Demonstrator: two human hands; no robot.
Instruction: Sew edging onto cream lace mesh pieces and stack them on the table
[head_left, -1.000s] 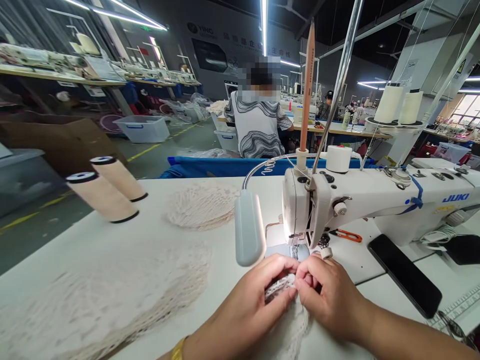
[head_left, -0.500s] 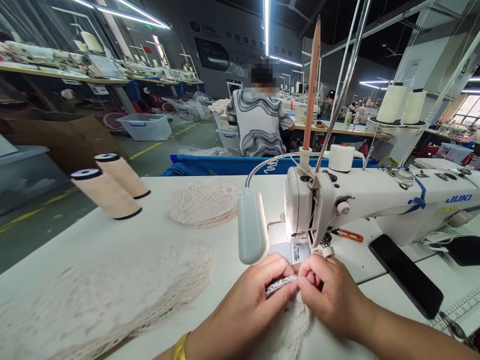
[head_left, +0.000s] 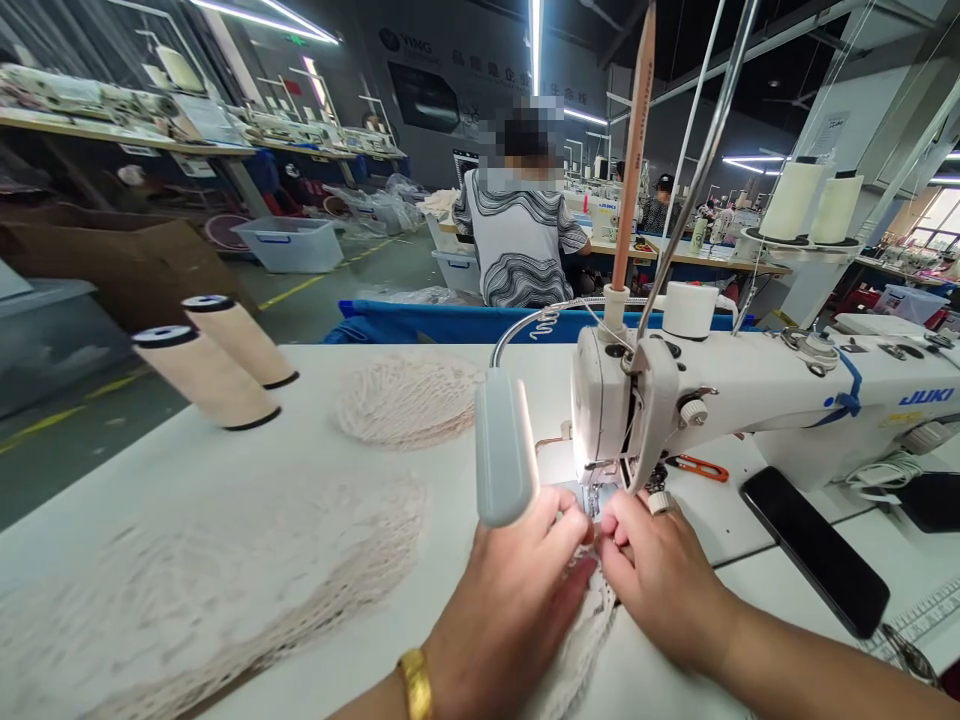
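Across the white surface (head_left: 457, 500) stands a sewing machine (head_left: 720, 370), and at its left lies a large lace pile (head_left: 262, 570), with a smaller lace pile (head_left: 405, 400) behind it, both probably put there to be within reach. The left hand (head_left: 517, 580) and the right hand (head_left: 660, 570) are close together just before the presser foot (head_left: 592, 498), fingers closed on a lace piece (head_left: 589, 630), perhaps to control its edge; the left fingertips are partly hidden, so their exact grip is not certain. Near them a lamp (head_left: 501, 450) bends low, I think for light on the stitching place. A smartphone (head_left: 814, 550) and orange thread snips (head_left: 699, 467) lie to the right, away from the lace. The far wall (head_left: 480, 80) carries "YING"; the machine arm, in blue, "JUKI".
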